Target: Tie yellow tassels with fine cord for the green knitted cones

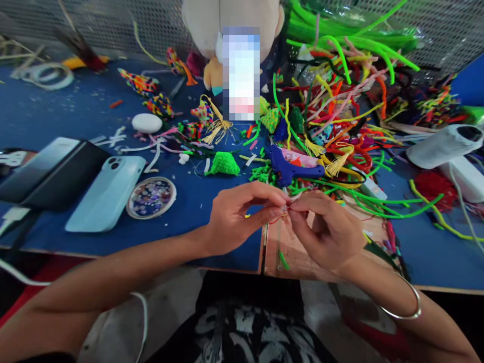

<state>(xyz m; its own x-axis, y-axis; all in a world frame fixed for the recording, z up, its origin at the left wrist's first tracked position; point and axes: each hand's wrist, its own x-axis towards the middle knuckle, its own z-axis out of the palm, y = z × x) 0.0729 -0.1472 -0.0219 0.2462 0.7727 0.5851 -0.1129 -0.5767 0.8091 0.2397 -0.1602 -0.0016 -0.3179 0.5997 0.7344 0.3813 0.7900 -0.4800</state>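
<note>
Tiny clear bit [284, 207] w/ red thread, mostly hidden btwn fingers [264, 201].

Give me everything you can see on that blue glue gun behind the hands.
The blue glue gun looks like moulded plastic, with a grip and a short barrel. It lies flat on its side on the blue table, just beyond the left hand and right hand, neither of which touches it. It rests partly on a pink packet, with green pipe cleaners running under and beside it. Which end is the nozzle is not clear.
</note>
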